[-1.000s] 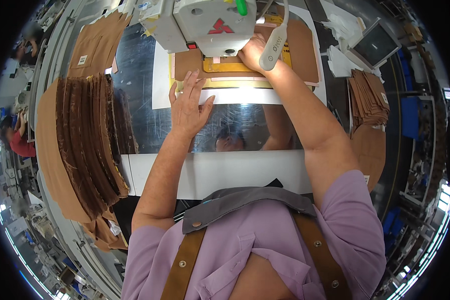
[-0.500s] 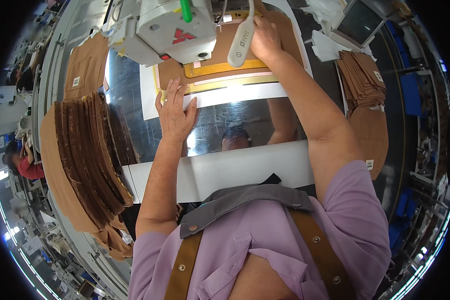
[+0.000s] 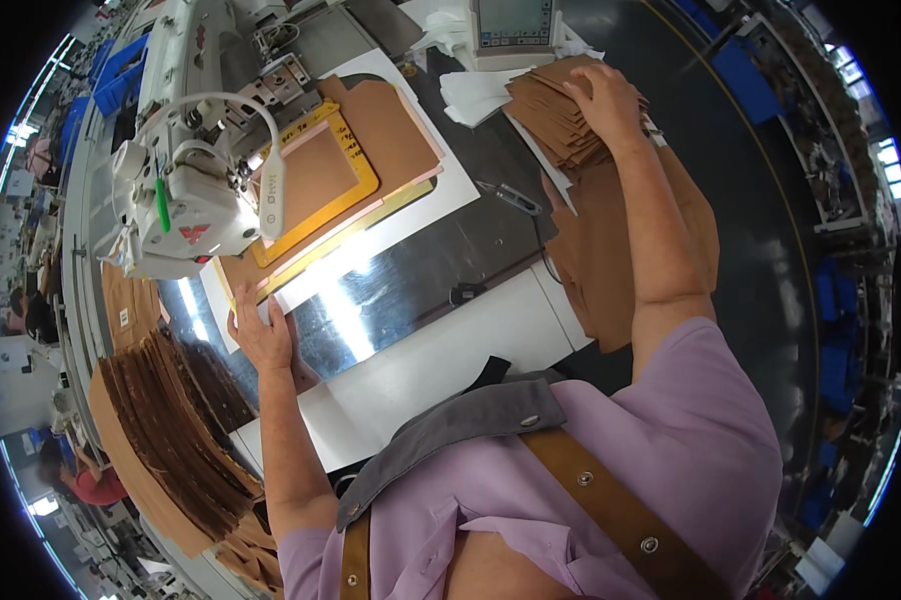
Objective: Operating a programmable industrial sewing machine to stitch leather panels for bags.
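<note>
Right hand [image 3: 612, 108], fingers apart, brown pile [image 3: 550, 112] directly beneath them, contact unclear; pieces probably light, pliable, prone to slide, best pinched at a loose edge; left hand [image 3: 265, 342], fingers slightly parted, at template [image 3: 432, 188] corner.

Table [image 3: 450, 360] well lit. Blown-out glare streak on metal plate [image 3: 345, 315], running toward table's near edge; smaller one on plate's left side. Brown stack [image 3: 558, 115] reads sharp, background soft. Fisheye bends the rim, corners black.
</note>
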A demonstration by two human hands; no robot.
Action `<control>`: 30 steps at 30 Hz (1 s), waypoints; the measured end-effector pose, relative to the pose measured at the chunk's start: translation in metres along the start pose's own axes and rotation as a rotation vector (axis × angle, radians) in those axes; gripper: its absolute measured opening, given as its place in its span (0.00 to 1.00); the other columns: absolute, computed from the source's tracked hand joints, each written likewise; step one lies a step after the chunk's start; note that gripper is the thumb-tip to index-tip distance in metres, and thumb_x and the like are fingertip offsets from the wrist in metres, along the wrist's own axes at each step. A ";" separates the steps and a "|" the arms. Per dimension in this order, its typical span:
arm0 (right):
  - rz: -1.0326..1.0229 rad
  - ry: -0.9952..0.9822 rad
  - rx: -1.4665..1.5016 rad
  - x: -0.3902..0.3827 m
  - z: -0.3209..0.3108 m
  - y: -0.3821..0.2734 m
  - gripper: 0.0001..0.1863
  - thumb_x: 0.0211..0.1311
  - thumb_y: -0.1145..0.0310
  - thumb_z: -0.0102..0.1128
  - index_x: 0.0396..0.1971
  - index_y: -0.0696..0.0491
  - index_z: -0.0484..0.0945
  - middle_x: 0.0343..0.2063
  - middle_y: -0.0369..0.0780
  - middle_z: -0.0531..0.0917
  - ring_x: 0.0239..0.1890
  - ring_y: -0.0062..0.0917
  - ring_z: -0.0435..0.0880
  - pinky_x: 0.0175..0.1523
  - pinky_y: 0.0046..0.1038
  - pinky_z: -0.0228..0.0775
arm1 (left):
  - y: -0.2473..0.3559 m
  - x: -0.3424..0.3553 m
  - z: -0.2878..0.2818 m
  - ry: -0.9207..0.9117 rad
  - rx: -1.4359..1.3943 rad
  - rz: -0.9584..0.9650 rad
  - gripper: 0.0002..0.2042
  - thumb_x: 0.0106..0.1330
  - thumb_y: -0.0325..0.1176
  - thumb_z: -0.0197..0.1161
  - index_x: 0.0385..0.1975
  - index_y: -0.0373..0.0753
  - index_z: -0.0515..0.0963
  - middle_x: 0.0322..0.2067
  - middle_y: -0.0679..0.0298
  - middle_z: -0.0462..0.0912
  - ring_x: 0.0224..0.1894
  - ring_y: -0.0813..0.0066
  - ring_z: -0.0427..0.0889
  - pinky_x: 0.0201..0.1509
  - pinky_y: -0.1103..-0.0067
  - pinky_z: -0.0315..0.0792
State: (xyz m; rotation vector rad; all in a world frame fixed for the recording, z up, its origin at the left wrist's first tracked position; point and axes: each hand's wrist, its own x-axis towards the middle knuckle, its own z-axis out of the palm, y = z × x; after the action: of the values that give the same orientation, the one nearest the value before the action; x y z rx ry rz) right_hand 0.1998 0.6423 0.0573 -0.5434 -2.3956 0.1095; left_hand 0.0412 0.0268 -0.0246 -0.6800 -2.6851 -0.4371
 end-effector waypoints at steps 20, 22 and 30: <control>-0.522 -0.051 0.456 -0.064 -0.070 -0.151 0.06 0.52 0.72 0.72 0.26 0.51 0.81 0.31 0.33 0.85 0.33 0.29 0.84 0.37 0.31 0.71 | 0.245 0.044 -0.018 -0.282 -1.409 -0.463 0.26 0.77 0.42 0.58 0.68 0.31 0.68 0.61 0.46 0.76 0.60 0.58 0.80 0.56 0.71 0.79; -0.621 -0.244 0.642 -0.094 -0.056 -0.184 0.08 0.50 0.70 0.74 0.25 0.51 0.81 0.31 0.32 0.84 0.33 0.27 0.84 0.36 0.30 0.70 | 0.252 0.060 -0.009 -0.528 -1.368 -0.709 0.28 0.73 0.36 0.65 0.69 0.31 0.66 0.55 0.48 0.81 0.53 0.66 0.83 0.48 0.77 0.81; -0.299 -0.205 0.987 -0.080 -0.013 -0.219 0.12 0.60 0.65 0.73 0.39 0.55 0.82 0.36 0.37 0.86 0.39 0.34 0.86 0.51 0.38 0.74 | 0.225 0.027 -0.024 -0.374 -1.260 -0.574 0.19 0.68 0.19 0.67 0.55 0.37 0.69 0.35 0.59 0.88 0.37 0.78 0.88 0.38 0.83 0.80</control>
State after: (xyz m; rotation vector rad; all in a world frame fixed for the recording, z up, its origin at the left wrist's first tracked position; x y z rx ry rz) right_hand 0.1855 0.4091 0.0669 0.2986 -2.2175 1.1690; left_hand 0.1379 0.2177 0.0543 -0.2021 -2.6127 -2.4275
